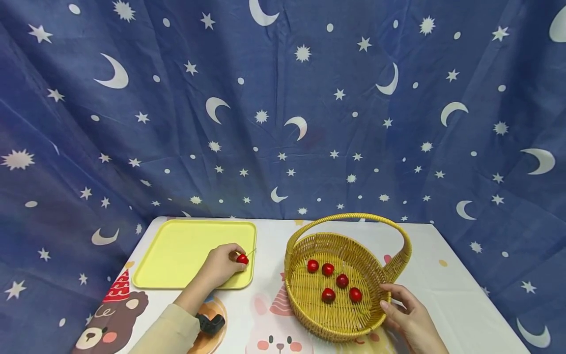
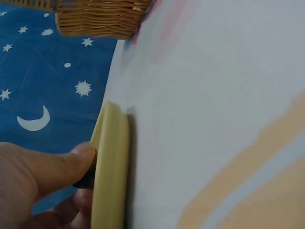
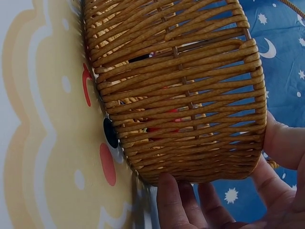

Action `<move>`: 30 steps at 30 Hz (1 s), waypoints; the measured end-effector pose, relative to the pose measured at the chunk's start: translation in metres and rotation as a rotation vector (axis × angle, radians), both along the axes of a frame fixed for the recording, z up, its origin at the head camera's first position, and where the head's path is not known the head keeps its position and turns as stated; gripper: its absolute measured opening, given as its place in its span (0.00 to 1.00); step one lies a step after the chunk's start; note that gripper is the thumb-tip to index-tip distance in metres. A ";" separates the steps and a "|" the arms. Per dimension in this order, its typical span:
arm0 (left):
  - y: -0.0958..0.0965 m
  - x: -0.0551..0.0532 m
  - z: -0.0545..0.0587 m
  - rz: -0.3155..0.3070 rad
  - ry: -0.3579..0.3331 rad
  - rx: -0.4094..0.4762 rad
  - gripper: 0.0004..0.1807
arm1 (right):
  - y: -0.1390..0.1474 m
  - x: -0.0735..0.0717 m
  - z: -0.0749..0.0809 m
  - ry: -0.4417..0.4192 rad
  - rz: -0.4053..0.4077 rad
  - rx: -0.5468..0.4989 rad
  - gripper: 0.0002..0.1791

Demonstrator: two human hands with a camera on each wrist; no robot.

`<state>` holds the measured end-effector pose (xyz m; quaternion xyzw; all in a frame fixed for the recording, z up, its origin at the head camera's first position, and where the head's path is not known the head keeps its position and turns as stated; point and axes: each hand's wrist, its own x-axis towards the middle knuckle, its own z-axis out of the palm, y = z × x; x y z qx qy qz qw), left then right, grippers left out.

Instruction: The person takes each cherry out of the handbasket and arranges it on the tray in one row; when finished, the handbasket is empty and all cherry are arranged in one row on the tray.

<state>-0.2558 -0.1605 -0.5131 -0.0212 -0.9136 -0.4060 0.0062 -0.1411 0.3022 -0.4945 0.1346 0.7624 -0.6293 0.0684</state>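
So the left hand (image 1: 223, 265) has its thumb and fingers pinched round a red cherry (image 1: 242, 259) at about the 3 o'clock edge of the yellow tray (image 1: 190, 253). Its thin stem (image 1: 252, 253) pokes out toward 1 or 2 o'clock, clear of the fingers, and a fingertip pinch makes sense on something that small and round. Can't tell if the cherry is touching the tray or just above it, since the fingers and rim hide that. Over at 4 o'clock on the wicker basket (image 1: 329, 242), the right hand (image 1: 409, 312) grips the side, thumb up at the rim and other fingers wrapped round low on the wall, I'd guess to keep it from sliding or tipping. The basket's arched handle (image 1: 353, 216) stands upright, feet at roughly 10 and 2 o'clock, so most of the opening is free from the near side. Five more cherries (image 1: 328, 295) lie loose on its woven floor, while the tray sits at 9 to 10 o'clock from the basket, both flat on the white printed tabletop (image 1: 455, 285) and within arm's reach.
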 end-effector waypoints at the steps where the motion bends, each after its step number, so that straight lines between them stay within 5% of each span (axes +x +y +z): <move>1: 0.001 0.001 0.000 0.002 0.000 -0.013 0.14 | 0.000 0.000 0.000 0.000 0.000 0.002 0.26; 15: 0.001 0.008 0.010 0.045 -0.052 -0.035 0.26 | -0.002 0.000 0.002 0.008 0.009 0.004 0.28; 20: 0.005 0.014 0.034 0.033 -0.045 0.037 0.29 | -0.002 0.000 0.002 0.010 0.012 0.003 0.27; 24: 0.023 0.030 0.061 0.000 0.004 0.109 0.23 | 0.000 0.000 0.001 0.013 0.017 0.005 0.28; 27: 0.042 0.047 0.079 -0.073 0.047 0.186 0.17 | 0.000 0.001 0.001 0.013 0.015 0.005 0.28; 30: 0.062 0.063 0.090 -0.216 0.038 0.311 0.14 | 0.000 0.001 0.001 0.009 0.016 0.003 0.28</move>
